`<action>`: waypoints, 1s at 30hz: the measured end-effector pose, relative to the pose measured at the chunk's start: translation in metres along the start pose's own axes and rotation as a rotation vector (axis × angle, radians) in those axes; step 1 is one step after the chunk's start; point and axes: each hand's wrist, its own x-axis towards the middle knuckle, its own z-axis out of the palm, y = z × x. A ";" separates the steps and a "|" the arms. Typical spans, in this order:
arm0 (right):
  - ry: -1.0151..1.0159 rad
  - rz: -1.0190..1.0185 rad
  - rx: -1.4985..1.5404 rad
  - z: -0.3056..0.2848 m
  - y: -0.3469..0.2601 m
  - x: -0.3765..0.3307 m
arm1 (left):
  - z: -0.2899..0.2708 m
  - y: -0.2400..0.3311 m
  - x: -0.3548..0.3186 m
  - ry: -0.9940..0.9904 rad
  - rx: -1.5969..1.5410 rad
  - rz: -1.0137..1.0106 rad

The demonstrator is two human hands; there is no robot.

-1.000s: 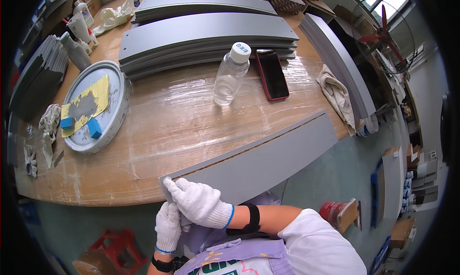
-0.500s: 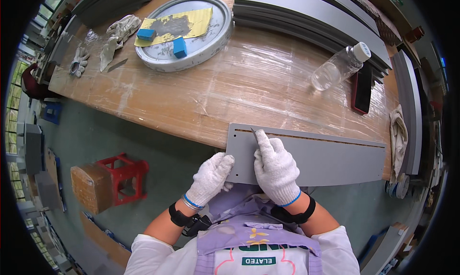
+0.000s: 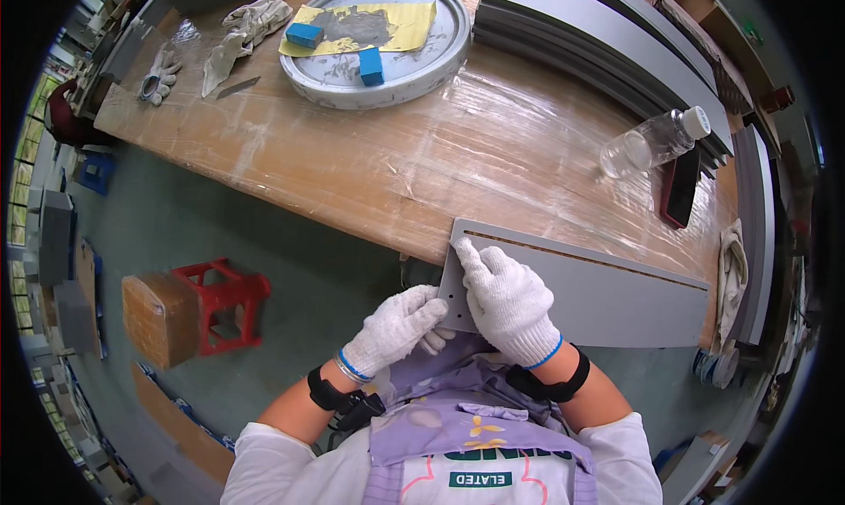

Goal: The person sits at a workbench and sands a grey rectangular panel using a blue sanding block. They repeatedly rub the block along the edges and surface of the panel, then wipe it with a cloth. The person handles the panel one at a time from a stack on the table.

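Note:
A long grey panel (image 3: 590, 298) with a narrow slot along its far edge and small dark holes at its left end lies over the table's near edge. My left hand (image 3: 393, 327), in a white knit glove, is closed on the panel's left end, thumb on top and fingers below. My right hand (image 3: 510, 298), gloved alike, rests on top near that end. Its index finger is stretched to the far left corner, beside the slot's end. The other fingers are curled around a thin blade, now almost wholly hidden by the glove.
The film-covered table (image 3: 352, 153) bears a round grey lid (image 3: 414, 87) with yellow sandpaper (image 3: 409, 28) and blue blocks (image 3: 371, 67). A clear bottle (image 3: 638, 148) and a phone (image 3: 680, 188) lie at right, near stacked grey panels (image 3: 607, 51). A red stool (image 3: 231, 307) stands left.
My right hand's fingertip has moved from the slot to the panel's far left corner, and the blade tip no longer shows clearly. The view has shifted, and the panel sits more slanted.

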 end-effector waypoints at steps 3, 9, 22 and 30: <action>0.007 0.008 0.055 -0.003 0.003 0.001 | -0.001 0.001 0.000 -0.019 0.000 0.001; -0.104 -0.032 0.055 -0.013 0.003 0.003 | -0.001 -0.001 0.001 -0.013 -0.025 0.026; -0.016 -0.087 -0.029 -0.008 0.017 0.010 | -0.007 -0.022 0.004 -0.088 -0.350 0.077; -0.109 -0.126 0.071 -0.019 0.014 0.000 | -0.007 -0.025 -0.001 -0.113 -0.566 -0.019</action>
